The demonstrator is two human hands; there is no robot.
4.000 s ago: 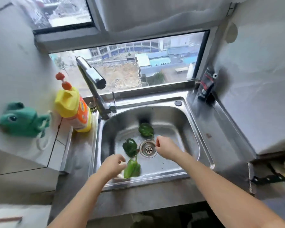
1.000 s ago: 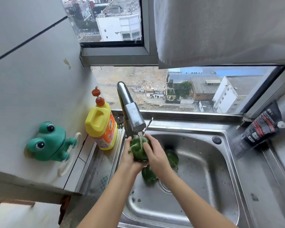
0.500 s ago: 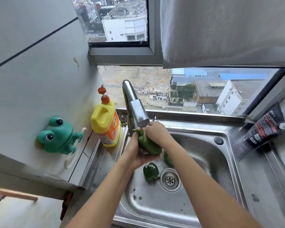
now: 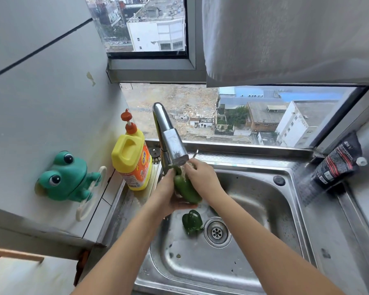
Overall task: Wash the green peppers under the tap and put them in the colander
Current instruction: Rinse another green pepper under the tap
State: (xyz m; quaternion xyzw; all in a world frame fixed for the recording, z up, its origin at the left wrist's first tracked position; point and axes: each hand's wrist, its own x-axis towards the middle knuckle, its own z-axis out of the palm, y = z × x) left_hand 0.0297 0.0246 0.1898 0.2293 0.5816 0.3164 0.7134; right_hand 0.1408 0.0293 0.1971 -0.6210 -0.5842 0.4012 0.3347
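Note:
A long green pepper (image 4: 186,189) is held right under the steel tap (image 4: 170,139), and water runs over its top end. My left hand (image 4: 165,195) cups it from below and the left, fingers curled round it. My right hand (image 4: 199,175) grips its upper end by the spout. A second, darker green pepper (image 4: 192,222) lies on the sink floor just left of the drain (image 4: 217,232). No colander is in view.
The steel sink (image 4: 264,201) fills the lower right. A yellow detergent bottle (image 4: 132,162) stands left of the tap. A green frog holder (image 4: 66,177) hangs on the left wall. A black pouch (image 4: 337,162) leans at the back right corner.
Both hands lifted a pepper from the sink floor to the tap. Over the last second they turned it from upright to slanting. The third pepper is out of sight now.

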